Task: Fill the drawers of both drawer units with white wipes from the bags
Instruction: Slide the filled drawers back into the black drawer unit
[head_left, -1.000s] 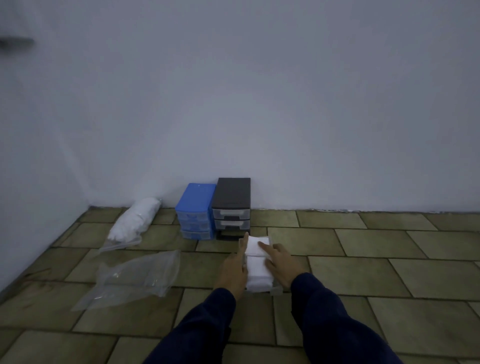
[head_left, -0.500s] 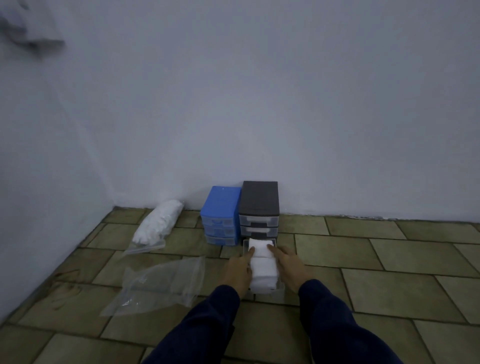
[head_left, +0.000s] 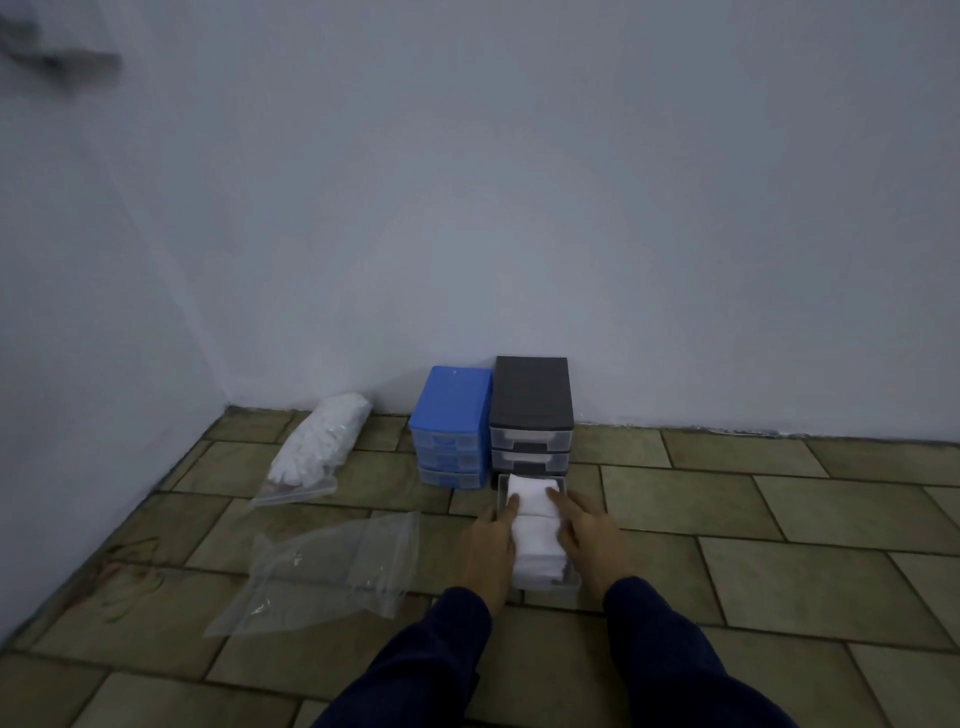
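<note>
A blue drawer unit (head_left: 451, 426) and a black drawer unit (head_left: 531, 410) stand side by side against the wall. The black unit's bottom drawer (head_left: 571, 581) is out on the floor, its far end at the unit's slot, packed with white wipes (head_left: 535, 525). My left hand (head_left: 488, 551) lies along the drawer's left side, fingers straight against the wipes. My right hand (head_left: 592, 535) rests on the right side with fingers stretched over the wipes. A full bag of wipes (head_left: 317, 447) lies left of the units.
An empty clear plastic bag (head_left: 322, 571) lies on the tiled floor left of my arms. White walls meet in a corner at the left. The other drawers in both units are pushed in.
The drawer full of wipes has travelled forward between my hands, its far end now at the black unit's bottom slot. The view has shifted left.
</note>
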